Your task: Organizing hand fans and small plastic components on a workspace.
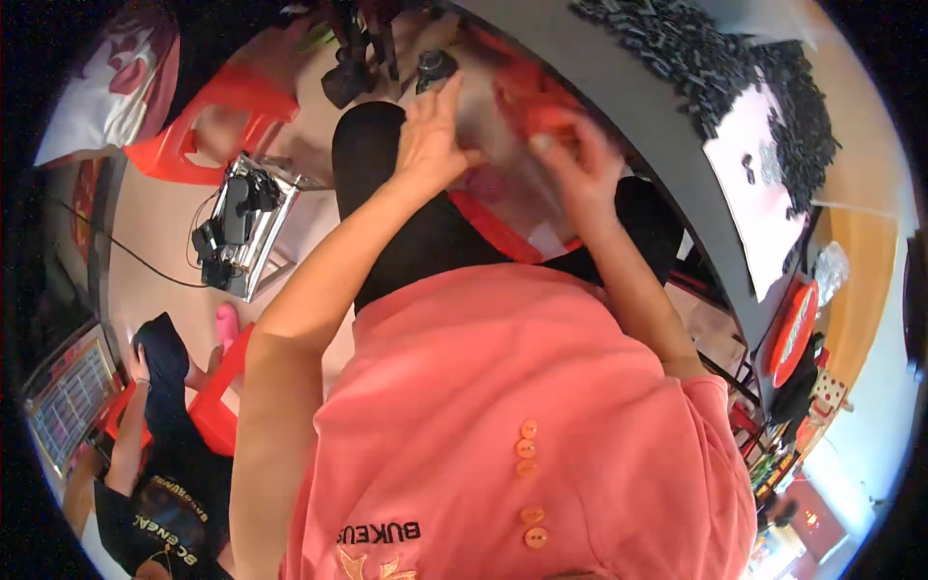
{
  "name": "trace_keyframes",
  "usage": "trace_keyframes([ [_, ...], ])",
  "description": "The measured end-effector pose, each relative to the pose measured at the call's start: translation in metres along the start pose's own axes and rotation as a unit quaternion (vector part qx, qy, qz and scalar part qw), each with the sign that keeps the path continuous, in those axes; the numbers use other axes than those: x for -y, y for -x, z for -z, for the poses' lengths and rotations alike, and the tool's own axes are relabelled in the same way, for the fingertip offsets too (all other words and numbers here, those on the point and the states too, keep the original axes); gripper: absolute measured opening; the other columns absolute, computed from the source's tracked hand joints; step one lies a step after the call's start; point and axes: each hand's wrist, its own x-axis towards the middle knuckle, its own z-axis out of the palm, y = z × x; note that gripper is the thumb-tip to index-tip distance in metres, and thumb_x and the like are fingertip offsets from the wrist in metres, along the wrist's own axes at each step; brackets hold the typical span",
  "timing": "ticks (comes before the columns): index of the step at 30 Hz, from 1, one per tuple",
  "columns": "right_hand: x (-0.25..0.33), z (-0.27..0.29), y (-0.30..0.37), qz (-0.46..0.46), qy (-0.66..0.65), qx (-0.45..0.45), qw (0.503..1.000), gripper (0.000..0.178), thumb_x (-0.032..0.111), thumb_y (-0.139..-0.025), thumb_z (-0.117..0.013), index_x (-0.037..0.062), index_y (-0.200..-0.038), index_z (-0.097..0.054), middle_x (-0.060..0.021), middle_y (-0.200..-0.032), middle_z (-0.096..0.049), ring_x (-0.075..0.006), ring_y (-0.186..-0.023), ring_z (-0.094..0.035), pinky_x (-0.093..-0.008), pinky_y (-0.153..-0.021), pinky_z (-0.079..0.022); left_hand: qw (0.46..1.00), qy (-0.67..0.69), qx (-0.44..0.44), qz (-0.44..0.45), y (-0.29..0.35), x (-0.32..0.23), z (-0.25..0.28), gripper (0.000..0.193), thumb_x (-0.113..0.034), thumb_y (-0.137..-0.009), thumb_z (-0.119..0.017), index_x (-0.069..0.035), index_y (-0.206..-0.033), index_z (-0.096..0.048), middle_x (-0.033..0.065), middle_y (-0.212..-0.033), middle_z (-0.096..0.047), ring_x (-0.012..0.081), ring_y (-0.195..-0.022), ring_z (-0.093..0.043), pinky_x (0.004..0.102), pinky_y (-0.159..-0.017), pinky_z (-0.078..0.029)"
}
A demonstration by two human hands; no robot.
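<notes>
My left hand is raised above my lap with its fingers stretched out and the thumb apart. Just beyond its fingertips is a small dark round object, too small to name. To the right, my right hand is blurred, its fingers bent. A red blurred thing lies right by those fingers; whether they hold it I cannot tell. Between my knees shows the red curved edge of a basin-like object, partly hidden by my black trousers.
On the right, a dark table bears a heap of small black parts and a pale sheet. A red round tray is beside it. On the left are a red stool, a metal stand with black devices and a seated person.
</notes>
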Motion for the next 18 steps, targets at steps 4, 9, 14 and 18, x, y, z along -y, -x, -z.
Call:
trace_keyframes([
  [4, 0.079, 0.006, 0.023, 0.276, -0.003, 0.193, 0.941, 0.031, 0.017, -0.072, -0.077, 0.0018, -0.093, -0.06, -0.0142, -0.098, -0.06, -0.0308, -0.091, -0.059, -0.0346, -0.078, -0.047, 0.997, -0.003, -0.022, -0.077, -0.03, -0.007, -0.053, 0.064, -0.026, -0.076, -0.071, -0.007, -0.132, -0.046, 0.0208, -0.116, -0.054, 0.0385, -0.109, -0.051, 0.0482, -0.095, -0.044],
  [9, 0.056, 0.046, 0.052, 0.127, 0.084, 0.117, 0.981, 0.057, 0.02, -0.07, -0.079, 0.0032, -0.119, -0.056, -0.0169, -0.105, -0.058, -0.0337, -0.091, -0.06, -0.0387, -0.076, -0.048, 0.87, 0.49, -0.053, 0.022, -0.005, -0.016, -0.035, 0.021, -0.004, -0.091, -0.048, -0.001, -0.101, -0.067, 0.0036, -0.095, -0.068, 0.0131, -0.084, -0.063, 0.0282, -0.071, -0.052],
  [14, 0.004, 0.066, 0.077, -0.049, 0.262, 0.107, 0.958, 0.106, 0.033, -0.057, -0.086, 0.012, -0.143, -0.027, -0.0264, -0.137, -0.043, -0.0435, -0.119, -0.05, -0.048, -0.095, -0.045, 0.794, 0.601, 0.047, 0.078, 0.025, -0.094, 0.009, 0.019, -0.001, -0.089, -0.053, -0.001, -0.099, -0.068, 0.0012, -0.093, -0.066, 0.011, -0.084, -0.061, 0.0272, -0.076, -0.049],
  [18, 0.005, 0.03, 0.056, 0.051, 0.114, 0.096, 0.987, 0.066, 0.028, -0.062, -0.082, 0.007, -0.119, -0.055, -0.0158, -0.118, -0.059, -0.0344, -0.111, -0.056, -0.0415, -0.092, -0.046, 0.917, 0.379, 0.044, -0.116, 0.043, -0.176, 0.045, 0.03, 0.007, -0.076, -0.058, 0.003, -0.106, -0.063, 0.0028, -0.099, -0.065, 0.012, -0.09, -0.059, 0.0272, -0.084, -0.047],
])
